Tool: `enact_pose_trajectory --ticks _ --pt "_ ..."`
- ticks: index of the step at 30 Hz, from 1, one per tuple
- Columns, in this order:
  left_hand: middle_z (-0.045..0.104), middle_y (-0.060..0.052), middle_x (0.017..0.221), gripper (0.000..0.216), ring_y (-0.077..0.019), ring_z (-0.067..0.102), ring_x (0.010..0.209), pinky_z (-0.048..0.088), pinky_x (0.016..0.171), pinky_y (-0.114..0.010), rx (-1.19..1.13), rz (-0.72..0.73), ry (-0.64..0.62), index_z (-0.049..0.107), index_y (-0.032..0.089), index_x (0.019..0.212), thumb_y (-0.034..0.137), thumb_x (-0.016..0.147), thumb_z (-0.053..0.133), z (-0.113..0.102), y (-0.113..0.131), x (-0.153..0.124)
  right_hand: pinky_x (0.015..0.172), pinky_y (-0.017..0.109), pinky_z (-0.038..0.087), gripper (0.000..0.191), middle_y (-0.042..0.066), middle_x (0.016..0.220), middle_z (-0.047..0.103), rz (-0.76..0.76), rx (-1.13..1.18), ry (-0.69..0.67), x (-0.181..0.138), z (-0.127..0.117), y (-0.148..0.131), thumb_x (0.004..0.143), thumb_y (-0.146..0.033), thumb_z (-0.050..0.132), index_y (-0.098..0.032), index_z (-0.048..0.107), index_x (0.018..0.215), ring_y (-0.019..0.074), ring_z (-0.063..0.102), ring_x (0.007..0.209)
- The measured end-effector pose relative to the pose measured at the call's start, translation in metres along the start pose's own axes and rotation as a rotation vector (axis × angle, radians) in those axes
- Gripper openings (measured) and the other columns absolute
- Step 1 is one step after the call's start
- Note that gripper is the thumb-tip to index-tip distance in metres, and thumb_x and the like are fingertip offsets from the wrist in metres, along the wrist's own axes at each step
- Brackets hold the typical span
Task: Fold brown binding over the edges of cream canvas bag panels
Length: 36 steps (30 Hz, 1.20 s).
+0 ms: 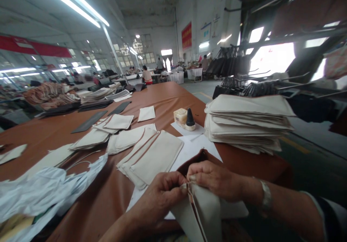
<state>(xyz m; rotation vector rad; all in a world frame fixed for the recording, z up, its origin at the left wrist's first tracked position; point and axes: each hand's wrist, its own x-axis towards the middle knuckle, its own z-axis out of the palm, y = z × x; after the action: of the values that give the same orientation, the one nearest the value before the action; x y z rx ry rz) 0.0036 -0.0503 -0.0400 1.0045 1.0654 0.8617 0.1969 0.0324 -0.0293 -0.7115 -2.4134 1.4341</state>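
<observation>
Both hands pinch the top edges of a cream fabric pouch (208, 207) with brown-edged seams, held over the near side of the table. My left hand (164, 191) is closed on its left edge, thumb and forefinger together. Beside it, my right hand (214, 178) grips the right edge with bent fingers, almost touching the left fingertips. A dark brown piece (202, 157) rises just behind the fingers; whether it joins the pouch I cannot tell. White paper (207, 146) lies beneath. To the left, flat cream panels (158, 158) with brown edging overlap one another.
A tall stack of cream pieces (246, 122) stands at the right table edge. Ahead are a yellowish block (180, 116) and a black cone-topped bottle (190, 118). A crumpled white bag (51, 184) lies at left on the brown-covered table (168, 95). People sit farther back.
</observation>
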Motion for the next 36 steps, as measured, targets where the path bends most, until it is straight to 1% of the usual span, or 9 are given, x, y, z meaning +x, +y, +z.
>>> enact_pose_trajectory --ticks 2,5,7,11,15,20,25,31,36 --pt "0.054 0.002 0.064 0.036 -0.0074 0.043 0.054 0.028 0.052 -0.02 0.008 -0.001 -0.006 0.059 0.013 0.077 0.044 0.076 0.078 0.0 -0.001 -0.001 0.06 0.021 0.038 0.052 0.001 0.074 0.053 -0.04 -0.014 0.049 -0.001 -0.001 0.0 0.1 -0.054 0.036 -0.013 0.062 0.084 0.0107 0.045 0.068" --pt "0.053 0.003 0.062 0.033 -0.0078 0.042 0.054 0.027 0.052 -0.02 0.101 0.009 0.008 0.06 0.014 0.077 0.043 0.079 0.075 -0.002 -0.002 0.0 0.058 0.02 0.034 0.049 0.001 0.073 0.055 -0.019 -0.148 0.148 -0.003 0.002 -0.001 0.088 -0.062 0.057 -0.014 0.064 0.083 0.0112 0.046 0.069" --pt "0.053 0.002 0.063 0.031 -0.0082 0.043 0.055 0.027 0.053 -0.02 0.144 0.023 0.028 0.062 0.013 0.078 0.042 0.08 0.074 -0.004 -0.003 0.0 0.055 0.02 0.032 0.043 0.0 0.071 0.058 0.033 -0.159 0.135 -0.003 0.005 -0.001 0.08 -0.057 0.069 -0.014 0.066 0.086 0.0102 0.046 0.065" --pt "0.054 0.002 0.065 0.033 -0.0081 0.042 0.056 0.029 0.054 -0.02 0.105 0.036 0.027 0.061 0.013 0.08 0.043 0.08 0.073 -0.006 -0.007 0.0 0.055 0.02 0.034 0.034 0.003 0.073 0.064 0.068 -0.081 0.094 -0.004 0.007 -0.004 0.088 -0.047 0.06 -0.013 0.069 0.085 0.0105 0.05 0.064" --pt "0.053 0.002 0.065 0.036 -0.0093 0.045 0.057 0.032 0.054 -0.02 0.048 0.001 0.012 0.058 0.014 0.077 0.045 0.076 0.076 -0.006 -0.008 0.003 0.059 0.022 0.036 0.022 0.001 0.071 0.065 0.082 -0.186 0.193 -0.005 0.009 -0.009 0.085 -0.035 0.061 -0.015 0.068 0.078 0.0115 0.053 0.066" --pt "0.049 0.004 0.062 0.036 -0.0076 0.039 0.056 0.025 0.05 -0.019 0.234 0.06 0.053 0.058 0.013 0.076 0.045 0.077 0.076 -0.002 -0.003 0.007 0.062 0.023 0.038 0.01 0.001 0.074 0.065 0.02 -0.29 0.346 -0.007 0.016 -0.005 0.079 -0.026 0.063 -0.017 0.067 0.076 0.0133 0.055 0.071" --pt "0.048 0.004 0.058 0.032 -0.0073 0.037 0.053 0.024 0.048 -0.019 0.278 0.004 0.095 0.059 0.013 0.075 0.041 0.077 0.074 0.0 -0.003 0.008 0.056 0.02 0.038 0.008 -0.001 0.068 0.062 -0.041 -0.188 0.368 -0.007 0.024 0.004 0.078 -0.017 0.059 -0.017 0.067 0.08 0.0099 0.052 0.06" --pt "0.052 0.003 0.058 0.022 -0.0067 0.042 0.048 0.025 0.046 -0.018 0.126 -0.103 0.051 0.062 0.013 0.078 0.031 0.073 0.073 0.002 -0.006 0.007 0.067 0.019 0.047 0.017 0.003 0.082 0.068 -0.422 -0.089 0.243 -0.009 0.02 0.013 0.086 -0.012 0.05 -0.015 0.066 0.091 0.0109 0.062 0.073" --pt "0.056 0.001 0.055 0.02 -0.0076 0.046 0.043 0.03 0.044 -0.018 -0.141 -0.146 0.071 0.063 0.013 0.072 0.024 0.061 0.075 0.008 -0.004 0.005 0.079 0.029 0.047 0.019 0.003 0.074 0.057 -0.749 -0.54 0.23 -0.011 0.009 0.022 0.093 -0.016 0.046 -0.015 0.063 0.101 0.0134 0.052 0.069"
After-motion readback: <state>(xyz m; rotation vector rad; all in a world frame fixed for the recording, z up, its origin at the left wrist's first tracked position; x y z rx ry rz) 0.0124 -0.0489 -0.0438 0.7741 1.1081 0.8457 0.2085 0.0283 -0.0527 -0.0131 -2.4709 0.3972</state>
